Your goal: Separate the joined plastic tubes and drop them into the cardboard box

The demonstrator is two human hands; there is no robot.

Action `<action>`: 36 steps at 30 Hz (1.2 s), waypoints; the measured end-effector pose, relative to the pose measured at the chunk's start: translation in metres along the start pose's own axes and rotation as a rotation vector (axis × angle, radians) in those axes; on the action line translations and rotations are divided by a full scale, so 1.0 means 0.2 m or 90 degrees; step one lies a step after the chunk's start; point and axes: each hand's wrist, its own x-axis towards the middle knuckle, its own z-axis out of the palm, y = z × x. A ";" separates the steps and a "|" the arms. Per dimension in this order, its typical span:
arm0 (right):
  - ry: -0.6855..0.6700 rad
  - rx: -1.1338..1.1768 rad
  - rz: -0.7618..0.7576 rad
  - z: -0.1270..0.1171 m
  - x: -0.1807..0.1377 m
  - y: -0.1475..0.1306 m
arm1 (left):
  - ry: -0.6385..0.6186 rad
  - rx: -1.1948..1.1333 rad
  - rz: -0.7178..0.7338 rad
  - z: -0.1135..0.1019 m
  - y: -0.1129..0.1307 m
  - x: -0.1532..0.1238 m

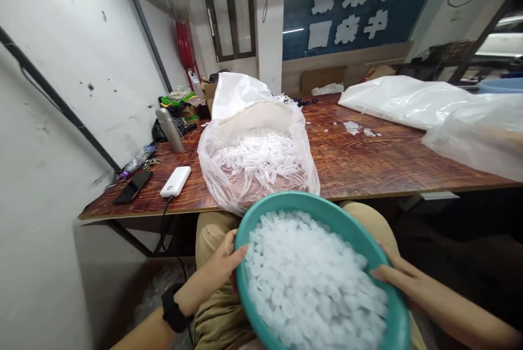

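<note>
Gripping teal basin (345, 225) w/ both hands, above knees (371, 217), nr front edge of table (388, 156). L hand (226, 257): partly closed on rim, thumb over top, fingers outside & mostly hidden. R hand (395, 272): similar curl on opp. side, thumb on rim; can't tell fingertip reach underneath. Inside basin: loose heap of small white pcs (310, 273), bit blurry. Beyond far rim, on table: open plastic bag (241, 91) w/ clear tubes (265, 156); can't tell if touching basin.

To hold well: press thumbs firmly, spread fingers under wall to take wt., match L & R height to stop pcs sliding (prob. shift easily if tipped). Mind bag's loose front edge, poss. snag. Move slowly, esp. nr table edge.
</note>
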 end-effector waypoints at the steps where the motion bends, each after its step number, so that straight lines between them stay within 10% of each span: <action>1: -0.048 0.008 0.019 0.06 0.05 -0.01 | 0.040 0.007 0.005 -0.03 -0.05 -0.02; 14: -0.288 -0.043 -0.127 0.33 0.43 0.13 | 0.335 0.103 -0.156 0.04 -0.44 -0.50; 20: -0.388 0.008 0.055 0.51 0.53 0.06 | 0.332 0.065 -0.160 0.00 -0.38 -0.37; 27: -0.135 -0.022 -0.083 0.45 0.56 0.10 | 0.206 0.144 -0.261 -0.05 -0.27 -0.02; 36: -0.036 -0.260 -0.032 0.35 0.43 0.03 | 0.113 0.308 -0.238 -0.19 -0.25 0.04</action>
